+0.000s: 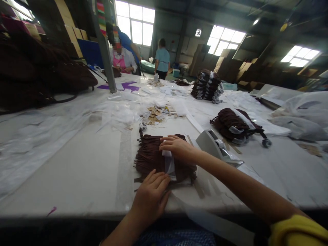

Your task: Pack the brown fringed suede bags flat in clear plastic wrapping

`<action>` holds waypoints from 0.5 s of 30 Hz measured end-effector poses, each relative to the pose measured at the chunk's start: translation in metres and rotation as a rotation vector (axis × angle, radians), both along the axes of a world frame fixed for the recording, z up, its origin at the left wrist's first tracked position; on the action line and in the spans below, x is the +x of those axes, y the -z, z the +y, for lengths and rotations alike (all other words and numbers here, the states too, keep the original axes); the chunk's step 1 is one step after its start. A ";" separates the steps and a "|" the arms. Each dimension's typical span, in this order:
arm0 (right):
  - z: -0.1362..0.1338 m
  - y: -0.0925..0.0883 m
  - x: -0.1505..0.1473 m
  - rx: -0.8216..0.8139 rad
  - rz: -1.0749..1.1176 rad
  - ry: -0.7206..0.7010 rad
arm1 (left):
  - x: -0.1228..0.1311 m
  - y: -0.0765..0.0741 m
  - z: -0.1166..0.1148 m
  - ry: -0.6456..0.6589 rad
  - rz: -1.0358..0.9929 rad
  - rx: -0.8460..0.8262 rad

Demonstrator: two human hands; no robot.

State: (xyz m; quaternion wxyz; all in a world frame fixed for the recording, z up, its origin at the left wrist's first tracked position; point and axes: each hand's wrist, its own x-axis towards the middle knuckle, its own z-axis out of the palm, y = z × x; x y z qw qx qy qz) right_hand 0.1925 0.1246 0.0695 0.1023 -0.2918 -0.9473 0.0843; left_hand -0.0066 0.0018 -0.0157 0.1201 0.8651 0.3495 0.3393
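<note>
A dark brown fringed bag [150,155] lies flat on the white table in front of me, with a pale, shiny strip [169,164] across its middle. My right hand [176,147] rests on the bag's far part, its fingers stretched out flat over the strip's upper end. At the near edge, my left hand [151,191] lies with extended fingers, their tips touching the lower end of the strip. Neither hand wraps around anything. Just right of the bag, partly behind my right forearm, stands a grey tape dispenser [211,143].
Another strapped brown fringed bundle [232,124] lies to the right, with a taller stack [207,86] behind it. Small brown tags [155,114] are scattered beyond my bag. Clear plastic sheets [112,114] spread leftward. A grey post [106,48] rises at left; people are farther back.
</note>
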 end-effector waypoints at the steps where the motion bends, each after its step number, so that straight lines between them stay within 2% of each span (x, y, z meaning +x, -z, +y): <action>1: 0.009 0.005 -0.001 0.009 -0.064 -0.034 | 0.000 0.000 0.000 -0.001 -0.001 0.002; 6: 0.029 0.009 -0.004 0.024 -0.199 -0.175 | 0.000 -0.001 0.001 -0.004 -0.014 0.016; 10: 0.035 0.010 -0.005 -0.010 -0.269 -0.210 | -0.001 0.000 0.000 -0.004 -0.014 0.011; 13: 0.031 0.007 -0.002 0.006 -0.217 -0.195 | -0.001 0.001 0.001 0.002 -0.007 0.017; 15: 0.016 0.003 0.005 0.063 -0.103 -0.148 | -0.001 0.002 0.001 0.004 0.000 0.018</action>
